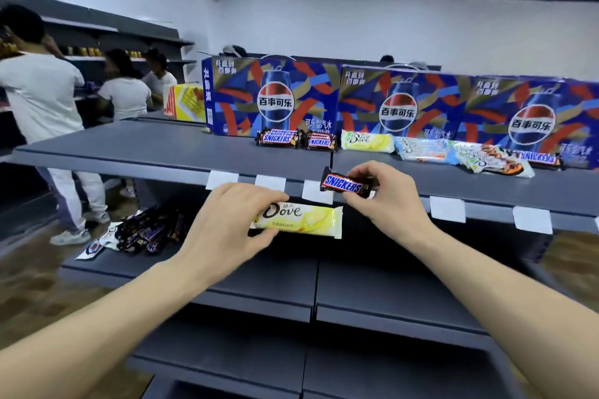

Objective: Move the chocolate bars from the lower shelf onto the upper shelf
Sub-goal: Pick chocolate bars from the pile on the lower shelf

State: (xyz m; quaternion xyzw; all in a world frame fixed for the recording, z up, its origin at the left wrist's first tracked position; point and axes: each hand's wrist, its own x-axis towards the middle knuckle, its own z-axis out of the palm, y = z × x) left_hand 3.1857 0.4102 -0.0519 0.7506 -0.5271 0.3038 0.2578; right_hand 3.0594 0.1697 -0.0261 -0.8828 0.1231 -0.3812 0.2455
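We have both hands up in the middle of the frame, in front of the shelf edge. Our left hand [233, 220] sits centre-left, fingers curled over the top edge of a yellow Dove bar [303, 220], thumb under its lower left end, so it pinches the bar by the left end; the bar lies flat and sticks out rightward, label facing us. Our right hand [385, 194] is centre-right, fingers bent and closed on a Snickers bar [345, 184], gripping its right end between thumb below and fingertips above; the bar tilts slightly down to the right, its left end free. The two bars are close but not touching.

Upper shelf [162, 146] runs across mid-frame with white price tags [447, 209] along its front lip. On it, centre to right: two Snickers packs [295, 139] side by side, a pale green Dove bar [368, 141], a light blue bar [424, 154], a white-orange bar [492, 162] and one more Snickers [538, 157] at far right, all lying in a row in front of three blue Pepsi cartons [398, 104]. A yellow box [184, 102] stands left of the cartons.

Lower shelf [259, 272] below the hands: a loose heap of dark chocolate bars [149, 232] at lower left of the frame, with a white wrapper [97, 244] beside it at the shelf edge.

Upper left of frame: people in white shirts [42, 91] by other shelving, blurred.
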